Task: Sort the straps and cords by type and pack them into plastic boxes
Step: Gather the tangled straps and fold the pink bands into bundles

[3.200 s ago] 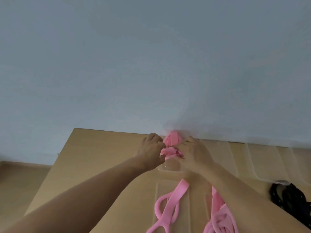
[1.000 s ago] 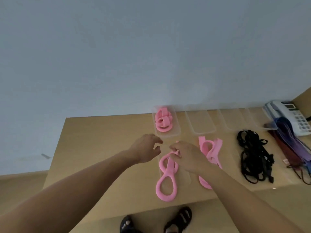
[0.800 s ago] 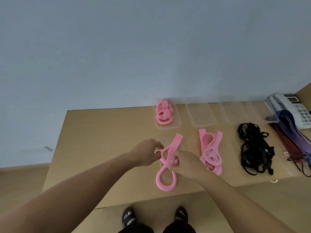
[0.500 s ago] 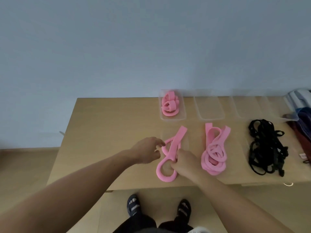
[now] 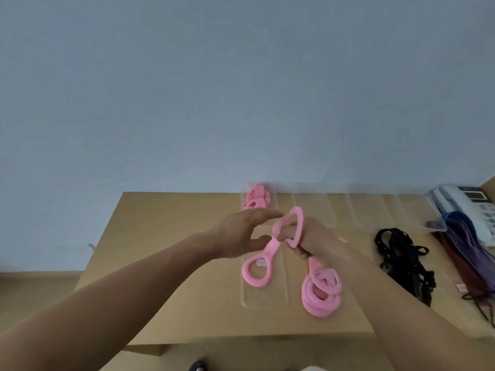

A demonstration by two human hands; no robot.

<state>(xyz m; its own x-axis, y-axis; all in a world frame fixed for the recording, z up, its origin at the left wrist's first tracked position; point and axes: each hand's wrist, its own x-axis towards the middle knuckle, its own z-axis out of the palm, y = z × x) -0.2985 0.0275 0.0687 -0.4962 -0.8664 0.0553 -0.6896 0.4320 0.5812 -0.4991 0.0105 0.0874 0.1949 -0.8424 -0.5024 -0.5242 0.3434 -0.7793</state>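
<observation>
A pink strap [image 5: 258,266] is lifted above the table, one loop hanging and another loop wrapped round my right hand [image 5: 316,241], which grips it. My left hand [image 5: 242,234] is just left of it with fingers extended, touching the strap near its middle. Under the strap lies a clear lid or tray [image 5: 263,298]. A pile of pink straps [image 5: 321,293] sits to the right. At the back, a clear box [image 5: 258,199] holds folded pink straps.
Several empty clear boxes [image 5: 313,207] stand in a row along the wall. Black cords [image 5: 401,261] lie at the right, then red and purple straps [image 5: 466,245] and a white desk phone [image 5: 466,207]. The table's front edge [image 5: 241,341] is near me.
My hands left the back box, came to the pink strap on the table and lifted it; its upper loop now wraps my right hand.
</observation>
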